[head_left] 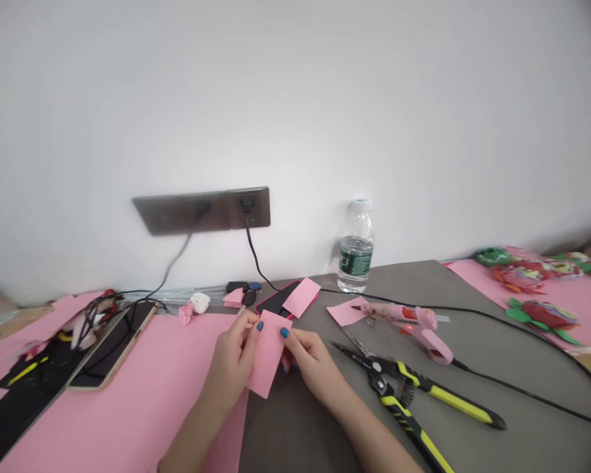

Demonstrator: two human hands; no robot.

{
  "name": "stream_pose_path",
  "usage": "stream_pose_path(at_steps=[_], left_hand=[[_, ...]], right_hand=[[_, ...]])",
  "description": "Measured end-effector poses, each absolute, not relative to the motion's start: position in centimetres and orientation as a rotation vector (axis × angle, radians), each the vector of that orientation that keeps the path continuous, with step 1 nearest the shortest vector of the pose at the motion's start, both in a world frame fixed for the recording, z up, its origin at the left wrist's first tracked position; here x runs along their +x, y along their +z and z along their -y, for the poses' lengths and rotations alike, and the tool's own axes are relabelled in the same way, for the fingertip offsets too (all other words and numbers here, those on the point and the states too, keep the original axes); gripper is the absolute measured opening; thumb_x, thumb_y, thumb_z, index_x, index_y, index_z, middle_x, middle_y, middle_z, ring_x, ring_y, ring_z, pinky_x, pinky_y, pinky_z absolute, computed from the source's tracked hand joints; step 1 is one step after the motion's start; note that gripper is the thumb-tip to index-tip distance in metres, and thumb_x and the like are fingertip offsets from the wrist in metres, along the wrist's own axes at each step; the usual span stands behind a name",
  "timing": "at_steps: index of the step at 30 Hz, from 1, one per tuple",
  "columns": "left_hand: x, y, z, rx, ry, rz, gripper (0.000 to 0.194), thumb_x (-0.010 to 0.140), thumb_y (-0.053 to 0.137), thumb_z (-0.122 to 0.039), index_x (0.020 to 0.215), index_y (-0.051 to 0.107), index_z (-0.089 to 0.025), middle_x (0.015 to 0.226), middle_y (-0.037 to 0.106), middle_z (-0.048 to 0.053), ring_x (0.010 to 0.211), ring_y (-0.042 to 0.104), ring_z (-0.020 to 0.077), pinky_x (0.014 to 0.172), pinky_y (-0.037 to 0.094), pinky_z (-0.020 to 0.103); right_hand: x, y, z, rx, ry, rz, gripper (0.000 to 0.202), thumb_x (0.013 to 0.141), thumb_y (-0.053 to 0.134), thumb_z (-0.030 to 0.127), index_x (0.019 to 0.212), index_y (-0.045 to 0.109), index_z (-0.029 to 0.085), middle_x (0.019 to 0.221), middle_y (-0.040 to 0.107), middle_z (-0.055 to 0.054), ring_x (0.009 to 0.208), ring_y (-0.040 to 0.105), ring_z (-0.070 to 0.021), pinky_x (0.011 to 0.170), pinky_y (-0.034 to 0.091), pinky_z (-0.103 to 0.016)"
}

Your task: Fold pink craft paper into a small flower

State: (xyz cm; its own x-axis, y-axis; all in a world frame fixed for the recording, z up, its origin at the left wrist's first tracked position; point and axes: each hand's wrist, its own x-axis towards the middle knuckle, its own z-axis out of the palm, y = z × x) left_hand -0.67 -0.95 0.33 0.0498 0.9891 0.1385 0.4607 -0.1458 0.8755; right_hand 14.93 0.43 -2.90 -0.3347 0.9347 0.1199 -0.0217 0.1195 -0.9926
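A small pink paper rectangle (267,358) is held between both hands above the table, its long side running toward me. My left hand (234,355) pinches its left edge near the top, thumb on the front face. On the opposite edge, my right hand (310,361) grips it with the thumb in front and the other fingers curled behind, partly hidden. Just beyond the hands lies a dark phone with a pink edge (276,301), with another pink paper piece (301,297) resting on it. A large pink sheet (148,394) spreads under and beside my left forearm.
To the right lie a pink glue gun (418,320) with a black cord and yellow-black pliers (379,378). A water bottle (356,253) stands by the wall. Another phone (113,348) is at left, and crafted paper flowers (542,315) sit far right. A wall socket (249,208) has a cord plugged in.
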Motion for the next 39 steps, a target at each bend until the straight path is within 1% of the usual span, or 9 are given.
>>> stream_pose_path(at_steps=[4,8,12,15,24,28,33,37,39], left_hand=[[-2.0,0.1,0.5,1.607,0.995,-1.453,0.035,0.094,0.041,-0.046,0.075,0.054,-0.019,0.052,0.048,-0.005,0.048,0.047,0.0138,0.048,0.034,0.023],[-2.6,0.5,0.3,1.566,1.04,-1.43,0.039,0.094,0.038,-0.046,0.076,0.059,-0.018,0.064,0.062,0.001,0.062,0.059,0.0172,0.06,0.044,0.026],[-1.3,0.8,0.7,1.904,0.866,-1.528,0.027,0.089,0.05,-0.036,0.068,0.058,-0.02,0.069,0.063,0.003,0.075,0.057,0.0218,0.065,0.041,0.03],[-0.5,0.7,0.8,2.042,0.725,-1.526,0.026,0.087,0.05,-0.031,0.062,0.051,-0.021,0.064,0.056,0.0,0.069,0.053,0.0194,0.061,0.035,0.028],[-0.3,0.3,0.5,2.047,0.613,-1.442,0.036,0.089,0.043,-0.034,0.059,0.029,-0.021,0.056,0.037,-0.005,0.057,0.041,0.0145,0.054,0.024,0.026],[-1.4,0.0,-0.3,2.032,0.787,-1.58,0.034,0.089,0.038,-0.033,0.059,0.03,-0.022,0.055,0.038,-0.004,0.054,0.04,0.0141,0.053,0.024,0.026],[-6.0,-0.1,-1.6,1.863,1.006,-1.933,0.034,0.087,0.041,-0.037,0.058,0.034,-0.022,0.051,0.035,-0.005,0.051,0.036,0.0132,0.052,0.025,0.026],[-7.6,-0.2,-1.8,1.582,1.255,-2.038,0.031,0.086,0.04,-0.042,0.063,0.044,-0.021,0.056,0.04,-0.004,0.057,0.041,0.0145,0.053,0.029,0.024],[-6.6,-0.5,-1.6,1.559,1.237,-1.94,0.034,0.087,0.04,-0.045,0.063,0.041,-0.021,0.055,0.033,-0.006,0.055,0.037,0.0134,0.051,0.028,0.024]], right_hand=[[15.6,-2.4,-0.5,-0.898,1.439,1.616,0.06,0.092,0.038,0.062,0.051,0.042,0.019,0.047,0.042,0.004,0.046,0.036,-0.0098,0.05,0.029,-0.023],[15.9,-1.3,-0.2,-0.908,1.508,1.931,0.055,0.095,0.043,0.044,0.046,0.043,0.019,0.044,0.045,0.004,0.043,0.038,-0.0091,0.046,0.03,-0.021],[15.7,-0.9,0.1,-0.984,1.453,2.062,0.045,0.089,0.044,0.018,0.044,0.042,0.019,0.042,0.045,0.004,0.042,0.041,-0.0087,0.046,0.032,-0.019],[15.5,-0.9,0.3,-0.999,1.411,2.13,0.041,0.083,0.044,0.011,0.043,0.043,0.019,0.041,0.043,0.005,0.041,0.042,-0.0083,0.048,0.033,-0.02],[15.5,-1.0,0.4,-0.986,1.375,2.137,0.035,0.082,0.045,0.01,0.048,0.044,0.018,0.046,0.045,0.005,0.046,0.041,-0.0092,0.049,0.029,-0.021],[15.7,-0.9,0.4,-0.936,1.336,2.17,0.036,0.087,0.048,0.019,0.052,0.046,0.017,0.052,0.047,0.005,0.052,0.04,-0.0092,0.051,0.028,-0.021],[16.4,-1.1,0.1,-0.819,1.584,2.157,0.033,0.089,0.045,0.019,0.063,0.066,0.016,0.056,0.058,0.002,0.05,0.048,-0.0101,0.054,0.036,-0.021],[16.3,-1.6,-0.1,-0.898,1.533,1.962,0.042,0.093,0.043,0.032,0.06,0.062,0.015,0.052,0.05,0.002,0.05,0.045,-0.0109,0.052,0.032,-0.022],[15.9,-1.8,0.1,-0.939,1.383,1.802,0.045,0.095,0.04,0.043,0.063,0.058,0.016,0.056,0.047,0.002,0.054,0.044,-0.0117,0.053,0.032,-0.023]])
